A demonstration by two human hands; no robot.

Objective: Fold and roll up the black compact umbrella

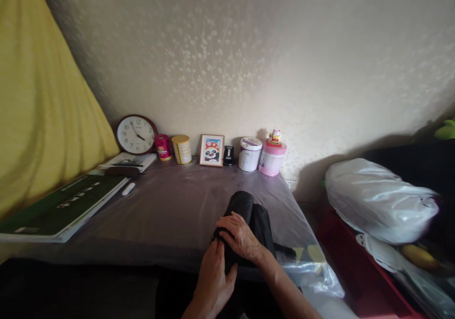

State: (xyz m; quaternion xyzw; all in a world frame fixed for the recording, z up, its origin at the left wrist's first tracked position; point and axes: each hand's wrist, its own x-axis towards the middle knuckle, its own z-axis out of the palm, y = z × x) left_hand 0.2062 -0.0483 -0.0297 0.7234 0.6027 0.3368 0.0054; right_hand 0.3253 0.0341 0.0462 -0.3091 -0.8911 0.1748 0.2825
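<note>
A bundle of black fabric (262, 222) with smooth, rounded folds lies at the front edge of the table; whether it is a bag or a folded umbrella I cannot tell. From its right side a short black strap or tab (285, 250) reaches across the tabletop. My right hand (240, 236) lies over the bundle with its fingers bent around the left edge. Just below, my left hand (215, 272) grips the near left edge, fingertips against the cloth beside my right fingers and its thumb to the right. The fabric beneath both hands is hidden.
Along the wall stand a clock (136, 134), a pink can (163, 147), a yellow tin (182, 149), a panda picture (212, 150) and two tubs (250, 154). A green book (60, 205) lies left. A white plastic bag (377, 200) sits right, beyond the plastic-covered table (170, 205).
</note>
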